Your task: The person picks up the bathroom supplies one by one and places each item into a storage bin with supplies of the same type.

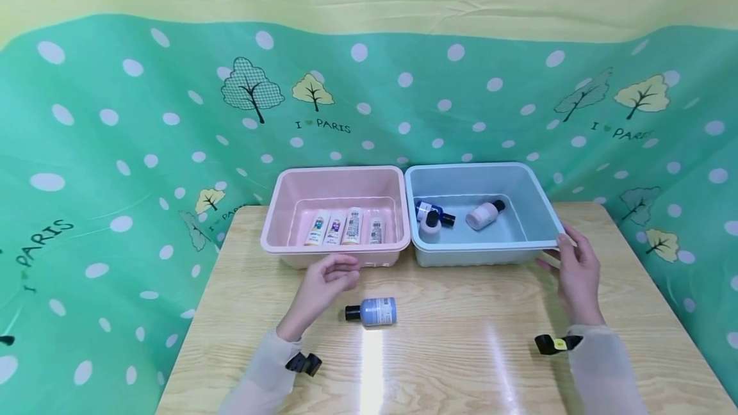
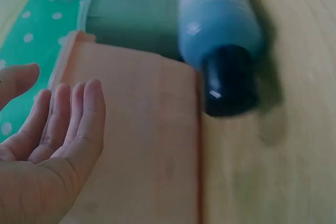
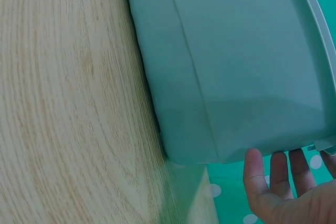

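My left hand (image 1: 324, 285) hovers in front of the pink bin (image 1: 336, 249), its fingers loosely bent with nothing between them. Beside it, a blue bottle with a black cap (image 1: 377, 311) lies on its side on the table, cap pointing left. That bottle (image 2: 218, 30) also looms large in the left wrist view, apart from the fingers. At the front right corner of the light blue bin (image 1: 490, 247), my right hand (image 1: 576, 274) touches the rim. Its relaxed fingers (image 3: 254, 174) extend along the bin's outer wall in the right wrist view, the thumb not plainly seen.
Several white tubes (image 1: 353, 226) lie in the pink bin. Inside the blue bin are a dark blue bottle (image 1: 425, 211) and pale pink bottles (image 1: 482, 216) with black caps. The bins stand side by side on the wooden table (image 1: 450, 351), against a green dotted curtain (image 1: 357, 95).
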